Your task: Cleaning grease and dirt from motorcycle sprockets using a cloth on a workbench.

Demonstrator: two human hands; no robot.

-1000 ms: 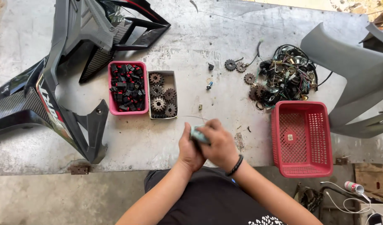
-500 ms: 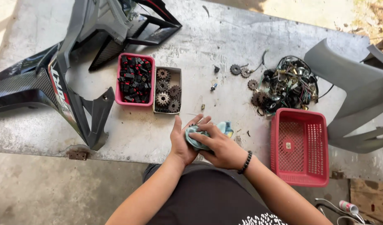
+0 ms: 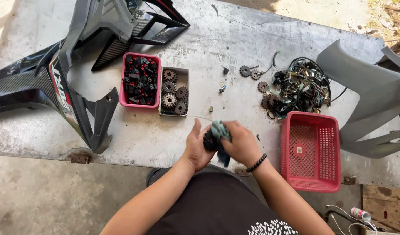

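**Q:** Sprocket (image 3: pixel 208 141), dark and toothed — where does it sit, and how is it held?

**A:** Between the two hands, just above the near edge of the metal table (image 3: pixel 235 48). The left hand (image 3: pixel 196 150) cups it from the left, fingers closed around its rim. The right hand (image 3: pixel 241 146) presses a pale blue-green cloth (image 3: pixel 218 129) against its face, fingers curled shut on the cloth.

**Q:** How would such a part handle?

**A:** Judged by its look: rigid metal, dense for its size, not fragile. The teeth bite into the skin, and any grease would make it slippery. The best hold is by the rim, across the teeth, or through the centre hole. The cloth is soft and limp, and folds round the fingers.

**Q:** What lies beyond the fingertips?

**A:** Up and to the left, a grey box of sprockets (image 3: pixel 174 91), touching a pink tray of black-and-red parts (image 3: pixel 140 80). To the right of the right hand, an empty red mesh basket (image 3: pixel 311 150). Beyond that, a tangle of wires (image 3: pixel 302 87) with loose sprockets (image 3: pixel 245 71) beside it.

**Q:** Does anything obstruct?

**A:** Black fairing panels (image 3: pixel 78 87) crowd the far left and grey panels (image 3: pixel 369 87) the far right, both well apart from the hands. A few small loose bits lie just beyond the fingers.
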